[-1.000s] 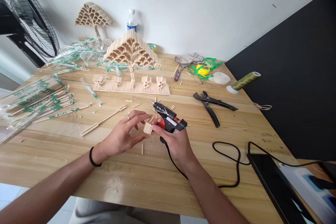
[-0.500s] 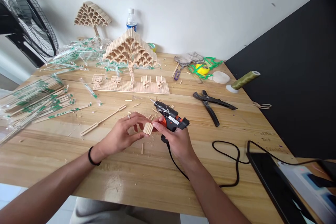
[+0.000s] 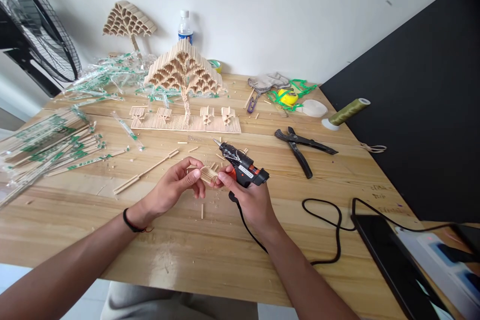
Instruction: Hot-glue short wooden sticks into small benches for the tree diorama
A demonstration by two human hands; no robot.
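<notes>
Between my two hands is a small panel of short wooden sticks (image 3: 209, 175), joined side by side. My left hand (image 3: 176, 182) pinches its left end between thumb and fingers. My right hand (image 3: 253, 200) is wrapped round a black hot glue gun (image 3: 242, 160), while its thumb and a fingertip also grip the panel's right end. The gun's nozzle points up and left, away from the panel. Short stick pieces (image 3: 202, 211) lie on the table around my hands. Farther back stands a tree model made of sticks (image 3: 183, 72) on a flat stick base (image 3: 157, 122).
Black pliers (image 3: 296, 147) lie to the right, with a spool of olive thread (image 3: 348, 112) behind them. Wrapped chopsticks (image 3: 48, 140) are heaped at left near a fan (image 3: 37, 20). The gun's cord (image 3: 339, 240) loops beside a phone (image 3: 390, 260) and a power strip (image 3: 438, 260).
The stick panel has turned over in my fingers and risen slightly. My left thumb has moved from its lower edge onto its upper left end. The glue gun stays in my right hand.
</notes>
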